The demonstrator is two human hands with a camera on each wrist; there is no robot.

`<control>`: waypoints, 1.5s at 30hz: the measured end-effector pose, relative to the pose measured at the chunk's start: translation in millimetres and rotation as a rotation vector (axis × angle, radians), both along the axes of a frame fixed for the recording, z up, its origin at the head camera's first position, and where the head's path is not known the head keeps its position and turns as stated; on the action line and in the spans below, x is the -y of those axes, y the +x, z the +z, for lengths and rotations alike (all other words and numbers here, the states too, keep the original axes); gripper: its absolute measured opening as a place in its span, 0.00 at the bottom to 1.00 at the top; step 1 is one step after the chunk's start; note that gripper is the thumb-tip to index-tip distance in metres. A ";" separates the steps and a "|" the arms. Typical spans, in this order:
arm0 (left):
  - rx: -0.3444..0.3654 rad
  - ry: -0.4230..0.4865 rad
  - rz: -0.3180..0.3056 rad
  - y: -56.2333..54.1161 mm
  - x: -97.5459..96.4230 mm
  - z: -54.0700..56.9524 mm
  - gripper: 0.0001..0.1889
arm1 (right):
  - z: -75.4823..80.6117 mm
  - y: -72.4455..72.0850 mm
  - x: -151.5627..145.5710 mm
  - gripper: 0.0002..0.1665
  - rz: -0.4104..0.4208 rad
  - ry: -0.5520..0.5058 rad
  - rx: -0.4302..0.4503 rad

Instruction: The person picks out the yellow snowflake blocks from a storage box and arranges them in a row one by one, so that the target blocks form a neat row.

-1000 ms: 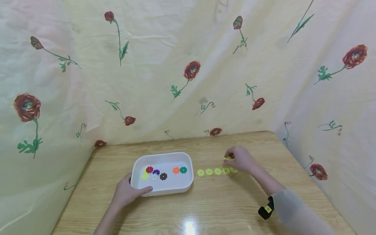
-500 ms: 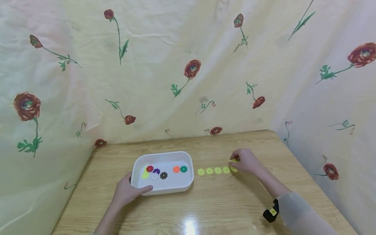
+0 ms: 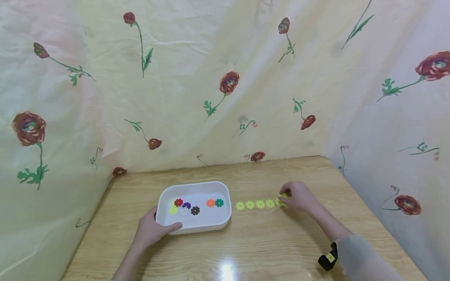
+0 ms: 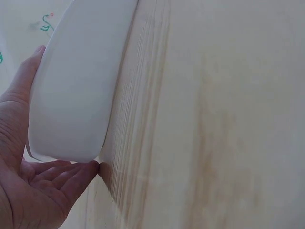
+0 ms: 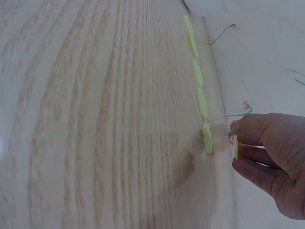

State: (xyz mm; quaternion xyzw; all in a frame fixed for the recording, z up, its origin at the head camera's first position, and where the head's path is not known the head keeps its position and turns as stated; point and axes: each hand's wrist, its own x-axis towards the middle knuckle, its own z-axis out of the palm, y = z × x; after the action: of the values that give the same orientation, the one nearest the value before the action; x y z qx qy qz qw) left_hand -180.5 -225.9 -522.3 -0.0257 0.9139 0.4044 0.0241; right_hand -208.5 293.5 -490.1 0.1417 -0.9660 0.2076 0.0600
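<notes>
My left hand (image 3: 152, 228) grips the near-left corner of a white plastic tray (image 3: 211, 228), its thumb along the front side and its fingers behind the left end. In the left wrist view, the fingertips (image 4: 90, 169) meet the tray's end wall. Between thumb and fingers, my right hand (image 3: 299, 196) pinches a yellow flower-shaped disc (image 5: 236, 147), held edge-on just above the table. Below it lies the far right disc of a straight row of several yellow flower discs (image 3: 260, 204). The row runs rightward from beside the tray.
Inside the tray lie red (image 3: 178, 202), purple (image 3: 186, 205), white (image 3: 184, 211), brown (image 3: 195, 210), orange (image 3: 210, 203), green (image 3: 219, 202) and yellow (image 3: 173, 210) flower discs. A floral cloth (image 3: 190, 97) hangs behind and beside the wooden table (image 3: 197, 257).
My right hand has moved right and slightly toward me with the yellow disc, over the row's right end. The left hand and tray have stayed in place.
</notes>
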 end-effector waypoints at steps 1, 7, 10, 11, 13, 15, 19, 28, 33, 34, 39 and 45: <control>0.000 -0.002 0.000 0.1 0.1 -0.3 0.58 | -1.0 0.6 -1.0 0.05 0.000 0.002 -0.008; 0.007 0.002 -0.005 0.3 0.1 0.0 0.59 | -5.7 6.3 -5.8 0.04 -0.019 -0.010 -0.013; 0.010 0.005 -0.009 0.6 0.1 0.6 0.59 | -8.1 7.6 -7.6 0.03 -0.032 -0.012 -0.016; 0.010 0.006 -0.010 0.7 0.0 0.8 0.59 | -8.7 7.6 -8.3 0.03 -0.034 -0.011 -0.018; 0.009 0.007 -0.012 0.8 -0.3 1.1 0.59 | -9.3 8.0 -9.3 0.03 -0.041 -0.011 -0.016; 0.006 0.007 -0.012 0.9 -0.3 1.1 0.60 | -10.1 8.5 -10.3 0.03 -0.046 -0.010 -0.020; -0.001 0.008 -0.013 0.8 -0.3 0.9 0.59 | -11.6 9.7 -12.6 0.03 -0.053 -0.003 -0.027; 0.000 0.013 -0.011 0.4 -0.3 -0.1 0.59 | -14.7 12.3 -15.3 0.02 -0.061 0.008 -0.027; -0.001 0.014 -0.007 0.8 -0.4 -0.6 0.59 | -16.7 14.4 -16.9 0.02 -0.063 0.012 -0.022; -0.001 0.016 -0.005 0.9 -0.3 -0.7 0.59 | -17.2 14.5 -17.2 0.02 -0.060 0.011 -0.022; 0.000 0.026 -0.003 1.1 -0.7 -0.7 0.59 | -18.9 14.9 -17.1 0.03 -0.055 0.006 -0.038; 0.002 0.019 -0.011 -0.1 -1.4 -0.2 0.59 | -18.8 16.0 -17.0 0.04 -0.058 0.012 -0.042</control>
State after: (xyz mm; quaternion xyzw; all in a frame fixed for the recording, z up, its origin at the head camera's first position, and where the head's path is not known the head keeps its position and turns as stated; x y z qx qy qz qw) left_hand -180.6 -224.5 -522.5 -0.0209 0.9100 0.4131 0.0276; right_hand -192.5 310.4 -508.8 0.1180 -0.9695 0.1970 0.0853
